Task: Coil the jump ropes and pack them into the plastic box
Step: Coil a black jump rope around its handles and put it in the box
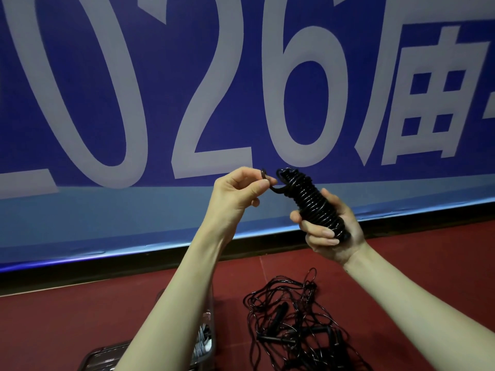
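Centre frame: our right hand grips the black coiled jump rope; our left hand pinches its free end, best tucked snugly under a wrap.

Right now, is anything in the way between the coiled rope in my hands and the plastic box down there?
Your own left forearm crosses above the plastic box and hides most of its opening. The coiled rope, gripped by your right hand, has nothing else visible below it; the loose ropes lie beside the box.
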{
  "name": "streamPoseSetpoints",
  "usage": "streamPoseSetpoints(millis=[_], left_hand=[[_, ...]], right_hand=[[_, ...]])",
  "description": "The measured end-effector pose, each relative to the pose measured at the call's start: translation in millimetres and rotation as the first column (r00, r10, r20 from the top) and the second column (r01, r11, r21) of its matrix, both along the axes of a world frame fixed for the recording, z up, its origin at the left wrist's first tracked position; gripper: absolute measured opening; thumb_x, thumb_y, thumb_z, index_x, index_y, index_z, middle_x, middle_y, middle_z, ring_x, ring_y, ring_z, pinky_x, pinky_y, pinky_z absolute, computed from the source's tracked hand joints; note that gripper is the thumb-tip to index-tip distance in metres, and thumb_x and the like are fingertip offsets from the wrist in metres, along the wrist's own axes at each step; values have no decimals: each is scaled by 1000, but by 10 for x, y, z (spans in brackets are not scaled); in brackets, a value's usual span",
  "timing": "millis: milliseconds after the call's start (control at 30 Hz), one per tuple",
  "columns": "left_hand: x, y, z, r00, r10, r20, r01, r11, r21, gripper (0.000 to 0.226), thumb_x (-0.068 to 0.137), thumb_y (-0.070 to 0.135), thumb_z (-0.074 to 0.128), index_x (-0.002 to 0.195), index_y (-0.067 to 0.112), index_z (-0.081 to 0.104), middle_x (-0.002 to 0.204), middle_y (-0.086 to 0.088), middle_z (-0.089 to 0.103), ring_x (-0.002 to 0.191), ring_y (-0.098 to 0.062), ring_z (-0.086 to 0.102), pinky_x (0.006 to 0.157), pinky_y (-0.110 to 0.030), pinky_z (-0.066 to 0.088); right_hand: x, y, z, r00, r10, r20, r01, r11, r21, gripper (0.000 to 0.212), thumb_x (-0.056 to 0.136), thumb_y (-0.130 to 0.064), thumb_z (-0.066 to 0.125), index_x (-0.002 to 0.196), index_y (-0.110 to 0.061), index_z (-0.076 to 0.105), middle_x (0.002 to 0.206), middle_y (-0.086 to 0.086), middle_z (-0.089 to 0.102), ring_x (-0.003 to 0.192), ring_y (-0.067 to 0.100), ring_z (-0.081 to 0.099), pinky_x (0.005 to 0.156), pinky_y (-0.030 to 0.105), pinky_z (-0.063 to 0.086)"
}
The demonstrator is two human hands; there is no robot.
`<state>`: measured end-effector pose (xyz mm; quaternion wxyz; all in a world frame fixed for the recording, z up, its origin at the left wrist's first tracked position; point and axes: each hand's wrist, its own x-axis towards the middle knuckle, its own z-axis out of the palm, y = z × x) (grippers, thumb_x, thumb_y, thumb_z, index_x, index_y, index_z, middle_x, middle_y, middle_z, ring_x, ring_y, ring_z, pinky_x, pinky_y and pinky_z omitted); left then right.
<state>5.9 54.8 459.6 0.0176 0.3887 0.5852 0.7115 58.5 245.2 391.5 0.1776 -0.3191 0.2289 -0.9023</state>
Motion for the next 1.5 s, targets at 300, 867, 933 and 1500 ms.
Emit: streamPoseSetpoints(millis=[300, 867, 933, 1500], left_hand=[[-37, -50, -42, 994, 67, 87, -63, 997, -53, 13, 92, 11, 61, 92, 21, 68, 75, 5, 72, 64, -3, 55, 69, -25, 42], [-82, -114, 15, 965, 97, -242, -178, 923, -341, 14, 80, 6, 75, 74, 16, 67, 75, -2, 75, 79, -18, 73, 86, -32, 54], [-94, -146, 10, 964, 81, -252, -167, 924, -344, 16, 78, 4, 76, 73, 14, 65, 75, -5, 75, 79, -22, 73, 86, -35, 55], [27, -295, 123, 967, -74, -243, -45, 893, -448, 24, 75, -7, 74, 78, 11, 58, 68, -2, 72, 71, -12, 69, 78, -19, 52]], right_hand=[[-18, 0, 18, 999, -11, -34, 14, 998, 66, 50, 104, -28, 38, 139, 8, 40, 116, 38, 54, 68, 31, 66, 53, 31, 53], [141, 124, 88, 943, -260, -210, 331, 806, 491, 49, 89, -31, 65, 131, -5, 57, 97, 27, 66, 45, 12, 57, 36, 20, 45], [200, 126, 155, 921, -302, -246, 390, 732, 559, 53, 83, -34, 71, 126, -6, 62, 92, 27, 67, 40, 12, 52, 33, 18, 41], [525, 52, 535, 800, -371, -471, 566, 208, 798, 67, 64, -16, 75, 130, -22, 63, 95, 28, 70, 46, 15, 52, 47, 22, 45]])
